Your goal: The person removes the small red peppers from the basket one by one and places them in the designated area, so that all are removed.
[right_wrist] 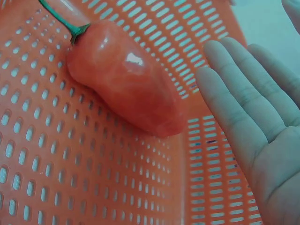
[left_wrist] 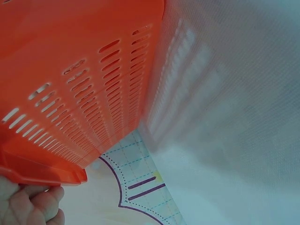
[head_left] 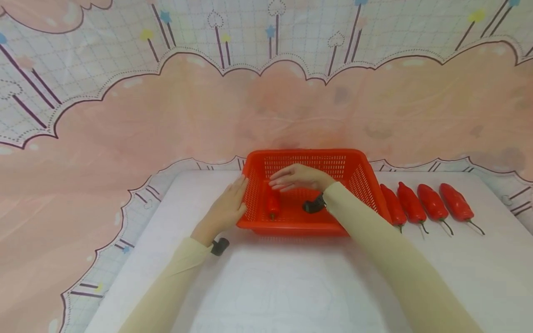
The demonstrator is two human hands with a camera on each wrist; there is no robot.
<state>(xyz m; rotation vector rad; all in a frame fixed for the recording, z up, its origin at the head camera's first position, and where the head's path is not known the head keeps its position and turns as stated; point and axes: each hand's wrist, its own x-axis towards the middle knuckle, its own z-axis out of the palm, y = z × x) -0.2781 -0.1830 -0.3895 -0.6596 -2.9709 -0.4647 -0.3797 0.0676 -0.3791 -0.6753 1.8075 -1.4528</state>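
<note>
A red plastic basket [head_left: 300,226] with slotted walls stands on the table. One red pepper [head_left: 272,203] lies inside it near the left wall; the right wrist view shows the same pepper [right_wrist: 124,77] with its green stem. My right hand [head_left: 301,178] is over the basket beside that pepper, fingers straight and apart from it, palm bare in the right wrist view. At the basket's left rim, my left hand [head_left: 226,206] rests with extended fingers along the edge. Its fingertips [left_wrist: 47,201] show at the rim in the left wrist view.
Several red peppers [head_left: 433,203] lie in a row on the white table [head_left: 291,286] right of the basket, stems toward me. The nearest one sits close against the basket's right side. A patterned cloth [head_left: 200,111] hangs behind the table.
</note>
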